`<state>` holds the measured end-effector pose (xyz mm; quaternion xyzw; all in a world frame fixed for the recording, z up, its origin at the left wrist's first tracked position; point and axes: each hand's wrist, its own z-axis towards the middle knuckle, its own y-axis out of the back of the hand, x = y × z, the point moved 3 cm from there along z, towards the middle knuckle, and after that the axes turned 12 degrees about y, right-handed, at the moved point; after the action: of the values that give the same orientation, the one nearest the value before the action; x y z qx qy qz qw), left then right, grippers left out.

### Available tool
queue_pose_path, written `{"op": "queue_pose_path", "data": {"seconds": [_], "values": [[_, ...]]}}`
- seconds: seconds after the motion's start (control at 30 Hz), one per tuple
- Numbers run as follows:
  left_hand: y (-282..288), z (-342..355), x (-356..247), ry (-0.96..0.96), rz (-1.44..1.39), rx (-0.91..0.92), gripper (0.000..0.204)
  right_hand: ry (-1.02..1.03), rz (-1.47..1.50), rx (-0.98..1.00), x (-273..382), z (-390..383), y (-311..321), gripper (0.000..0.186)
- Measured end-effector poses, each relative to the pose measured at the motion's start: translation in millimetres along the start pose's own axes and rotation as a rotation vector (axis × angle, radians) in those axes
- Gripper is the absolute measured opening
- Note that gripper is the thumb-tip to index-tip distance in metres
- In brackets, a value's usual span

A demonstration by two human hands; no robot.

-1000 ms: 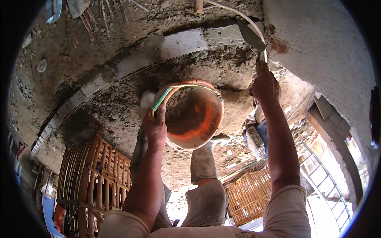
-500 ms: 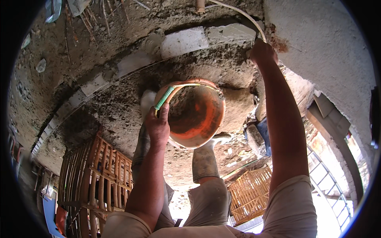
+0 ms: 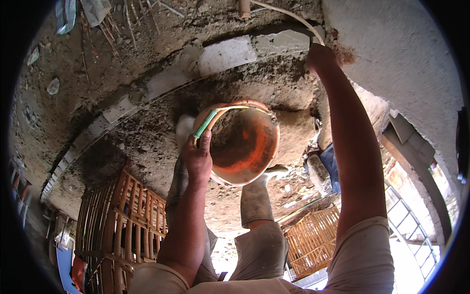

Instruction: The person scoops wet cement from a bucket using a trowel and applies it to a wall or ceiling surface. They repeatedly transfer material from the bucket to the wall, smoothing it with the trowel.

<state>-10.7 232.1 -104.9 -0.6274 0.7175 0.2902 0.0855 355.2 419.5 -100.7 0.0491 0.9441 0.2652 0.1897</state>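
My left hand (image 3: 198, 159) grips the green-sleeved handle (image 3: 205, 122) of a round orange bucket (image 3: 247, 154), coated inside with grey-brown grime. The bucket hangs between my booted legs (image 3: 253, 201). My right arm stretches up to the right, where my right hand (image 3: 322, 59) is closed beside the end of a mortar-smeared row of pale blocks (image 3: 225, 51); what it holds is hidden behind the hand. A pale hose or pipe (image 3: 298, 17) curves down toward that hand.
A rough dirt bank (image 3: 98, 68) with sticks lies beyond the blocks. A grey plastered wall (image 3: 401, 59) rises at right. Bamboo cages stand lower left (image 3: 122, 220) and lower right (image 3: 313, 240), with a pale metal ladder-like frame (image 3: 411, 225) at far right.
My right hand has moved upward, and the trowel seen in it a second ago is now out of sight behind it. My left hand and the bucket have shifted slightly right.
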Motion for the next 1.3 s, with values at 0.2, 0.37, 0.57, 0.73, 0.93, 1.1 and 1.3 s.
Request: {"op": "queue_pose_path", "data": {"seconds": [0.2, 0.37, 0.57, 0.73, 0.93, 1.1, 1.3], "values": [[6, 0, 4, 0.004, -0.034, -0.014, 0.041, 0.027, 0.010, -0.029, 4, -22, 9, 0.036], [6, -1, -1, 0.018, 0.002, -0.012, 0.041, 0.043, 0.013, -0.039, 10, -22, 15, 0.034], [6, -2, -2, 0.091, 0.010, 0.068, 0.043, 0.056, 0.075, 0.005, 21, -24, 5, 0.034], [8, -2, -4, 0.056, 0.009, 0.030, 0.042, 0.067, 0.072, -0.092, 18, -33, 3, 0.035], [-2, 0, -4, 0.001, -0.005, 0.008, 0.040, 0.095, 0.132, -0.096, 24, -41, -19, 0.034], [11, -1, -4, 0.014, 0.065, -0.041, 0.040, 0.213, 0.431, -0.221, 6, -137, -74, 0.037], [4, 2, -2, 0.014, 0.055, -0.030, 0.047, 0.536, 0.787, -0.342, -26, -277, -154, 0.047]]}}
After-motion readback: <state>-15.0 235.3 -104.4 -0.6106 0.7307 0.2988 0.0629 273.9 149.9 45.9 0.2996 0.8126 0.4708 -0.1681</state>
